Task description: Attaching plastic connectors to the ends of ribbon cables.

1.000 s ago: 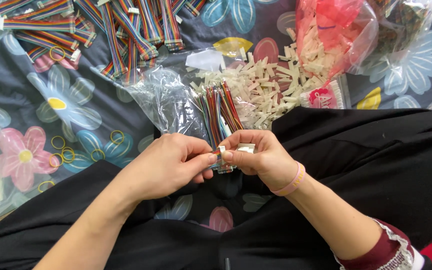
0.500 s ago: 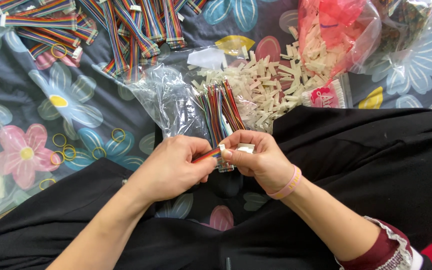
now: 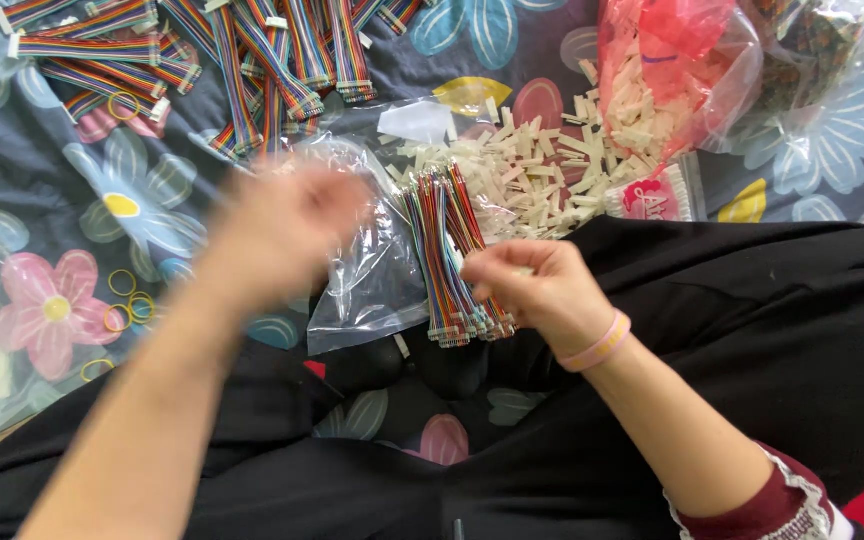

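Under everything lay a dark floral cloth (image 3: 72, 210), with blue, pink and yellow flowers, filling the view; no room beyond it showed. Person's black-clad legs (image 3: 752, 320) crossed the lower half.

Top left on the cloth: heap of finished rainbow ribbon cables (image 3: 252, 60). Top right: red plastic bag (image 3: 672, 70) spilling cream plastic connectors (image 3: 522, 170) toward the middle. Centre: clear plastic bag (image 3: 372, 280), with a bundle of multicoloured wires (image 3: 447, 260) lying on it, ends pointing at the person. Yellow rubber bands (image 3: 127, 300) scattered at left near the pink flower.

Right hand (image 3: 537, 295) sat just right of the wire bundle, fingers curled in, touching the bundle's edge; pink wristband (image 3: 597, 345) on the wrist. What it pinched, couldn't tell, the fingers hid it.

Left hand (image 3: 287, 230) was raised over the clear bag's left edge, motion-blurred; open or closed, couldn't tell, nor whether it held anything.

Delta vs half a second before: both hands had been together at centre, working one small wire-and-connector piece. Now they were well apart: the left had swung up and left toward the ribbon cable heap, the right stayed about where it was. Camera view had shifted slightly, bags and piles unchanged.
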